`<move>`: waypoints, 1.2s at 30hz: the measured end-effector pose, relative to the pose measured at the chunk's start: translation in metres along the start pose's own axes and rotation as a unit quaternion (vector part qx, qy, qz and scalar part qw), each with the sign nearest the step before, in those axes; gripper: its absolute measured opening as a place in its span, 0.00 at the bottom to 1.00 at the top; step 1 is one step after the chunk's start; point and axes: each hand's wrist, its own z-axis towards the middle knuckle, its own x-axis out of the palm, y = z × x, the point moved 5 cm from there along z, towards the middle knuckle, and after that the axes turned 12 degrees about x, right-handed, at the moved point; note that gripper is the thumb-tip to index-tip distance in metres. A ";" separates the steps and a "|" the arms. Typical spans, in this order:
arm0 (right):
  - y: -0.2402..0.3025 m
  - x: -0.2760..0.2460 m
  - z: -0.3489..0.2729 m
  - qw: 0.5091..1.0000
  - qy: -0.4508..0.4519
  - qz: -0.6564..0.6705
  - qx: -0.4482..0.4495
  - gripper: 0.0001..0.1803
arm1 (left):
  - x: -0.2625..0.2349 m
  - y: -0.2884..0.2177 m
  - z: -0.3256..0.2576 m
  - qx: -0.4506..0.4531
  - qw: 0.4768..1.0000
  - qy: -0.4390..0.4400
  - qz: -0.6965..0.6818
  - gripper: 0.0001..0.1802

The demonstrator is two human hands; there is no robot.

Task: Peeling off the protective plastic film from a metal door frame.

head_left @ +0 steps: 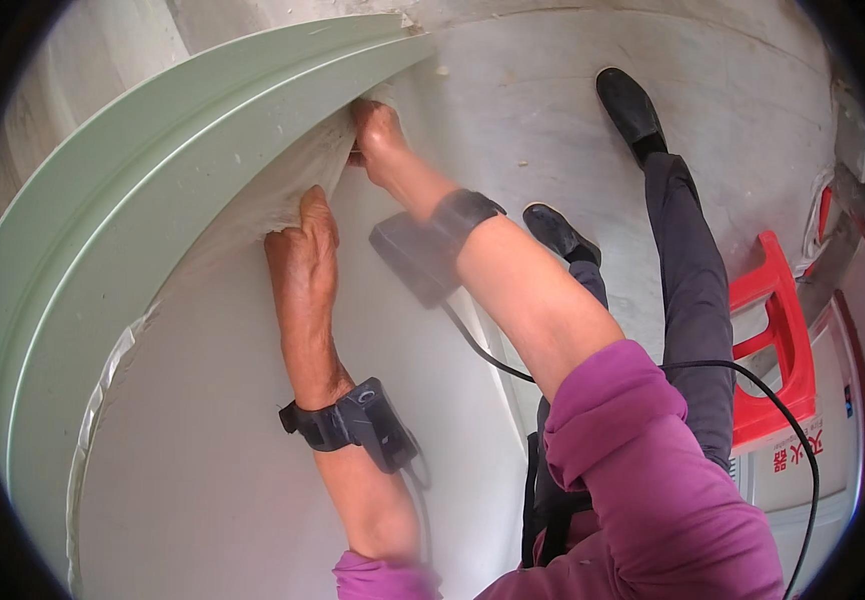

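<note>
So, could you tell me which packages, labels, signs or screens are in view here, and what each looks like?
White cabinet label: lower right, below the red plastic stool; a white panel bearing red characters.
Small blue sticker: just right of that panel, too small to make out.
No screens or packages show.

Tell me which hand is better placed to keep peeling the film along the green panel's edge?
Probably the right hand: it grips the film further up, against the green panel. The left hand sits lower, pressing the loose film.

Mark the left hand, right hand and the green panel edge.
left hand (307, 235), head view, back of the hand against the white film.
right hand (377, 135), head view, knuckles, fingers pinching the film.
green panel (152, 170), head view, its painted face.
</note>
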 end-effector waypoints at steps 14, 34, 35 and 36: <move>0.002 -0.011 0.010 0.998 0.035 0.046 0.015 0.19 | 0.001 -0.005 0.015 0.039 0.999 0.020 0.030 0.22; -0.009 -0.022 0.021 0.999 -0.031 0.016 0.027 0.04 | -0.003 0.009 0.012 0.124 0.990 0.061 0.020 0.19; -0.004 -0.019 0.015 0.999 -0.047 0.012 0.004 0.04 | -0.006 0.010 0.013 0.128 0.990 0.055 0.030 0.19; -0.005 -0.024 0.012 0.999 -0.038 -0.002 -0.022 0.05 | -0.007 0.014 0.015 0.116 0.992 0.039 0.032 0.18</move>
